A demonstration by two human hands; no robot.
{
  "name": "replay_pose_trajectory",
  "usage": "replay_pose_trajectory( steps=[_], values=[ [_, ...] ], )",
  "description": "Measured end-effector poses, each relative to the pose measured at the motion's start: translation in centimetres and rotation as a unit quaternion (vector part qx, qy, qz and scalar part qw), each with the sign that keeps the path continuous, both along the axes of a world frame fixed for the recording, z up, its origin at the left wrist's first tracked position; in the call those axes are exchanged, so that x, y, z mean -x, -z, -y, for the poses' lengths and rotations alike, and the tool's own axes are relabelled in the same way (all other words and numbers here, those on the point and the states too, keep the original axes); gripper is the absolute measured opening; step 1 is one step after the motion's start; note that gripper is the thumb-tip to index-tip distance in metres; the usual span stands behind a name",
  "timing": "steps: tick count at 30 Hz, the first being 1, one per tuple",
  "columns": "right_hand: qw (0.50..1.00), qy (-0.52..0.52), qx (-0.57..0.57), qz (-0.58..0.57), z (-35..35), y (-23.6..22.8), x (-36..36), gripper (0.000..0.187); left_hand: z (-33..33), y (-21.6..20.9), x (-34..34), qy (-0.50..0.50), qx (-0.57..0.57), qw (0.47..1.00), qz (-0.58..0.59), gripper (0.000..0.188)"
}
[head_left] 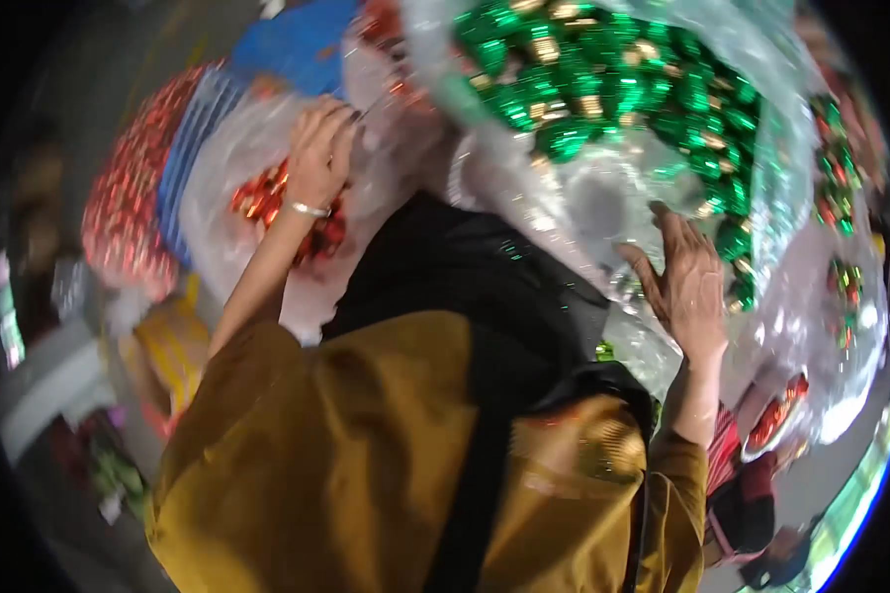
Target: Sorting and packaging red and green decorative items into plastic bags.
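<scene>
At the left, my left hand (321,156), with a bracelet at the wrist, is above a clear plastic bag (213,188) holding shiny red ornaments (262,198). Its fingers are curled together near the bag's far edge; what they grip is blurred and hidden. My right hand (687,287) has thumb and fingers spread, with nothing visible between them. It reaches over the near side of a large clear plastic bag (781,128) of shiny green ornaments (603,74) with gold caps. Crumpled clear plastic (603,193) shows just beyond its fingertips.
A full bag of red ornaments (129,188) stands at the far left beside a blue striped bag (193,138). Behind is a blue sheet (297,44). More clear bags with red and green pieces (845,287) crowd the right. Black cloth (455,282) covers my lap.
</scene>
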State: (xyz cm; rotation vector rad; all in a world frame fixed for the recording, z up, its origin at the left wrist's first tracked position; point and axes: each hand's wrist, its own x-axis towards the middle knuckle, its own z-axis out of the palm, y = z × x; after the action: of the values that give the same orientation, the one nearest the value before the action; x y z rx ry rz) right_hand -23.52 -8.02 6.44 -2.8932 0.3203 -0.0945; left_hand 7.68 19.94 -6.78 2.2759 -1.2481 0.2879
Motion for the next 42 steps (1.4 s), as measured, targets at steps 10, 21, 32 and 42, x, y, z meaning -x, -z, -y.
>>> replay_pose_trajectory(
  steps=[10,21,32,42],
  values=[
    [0.979,0.181,-0.069,-0.070,-0.8,3.0,1.5,0.015,-24.3,16.6,2.5,-0.271,-0.158,0.903,-0.294,0.025],
    [0.984,0.173,0.021,-0.018,-3.0,3.8,0.5,0.021,-13.8,25.8,-2.3,0.003,-0.417,0.908,-0.042,0.045],
    [0.985,0.161,0.015,0.060,-2.8,3.8,1.4,0.020,-9.0,8.0,-3.7,-0.088,0.294,0.823,-0.479,0.011],
    [0.963,0.196,0.056,0.177,-4.0,2.6,4.6,0.017,17.7,-9.6,8.5,0.272,-0.220,0.937,0.016,0.045]
  ],
)
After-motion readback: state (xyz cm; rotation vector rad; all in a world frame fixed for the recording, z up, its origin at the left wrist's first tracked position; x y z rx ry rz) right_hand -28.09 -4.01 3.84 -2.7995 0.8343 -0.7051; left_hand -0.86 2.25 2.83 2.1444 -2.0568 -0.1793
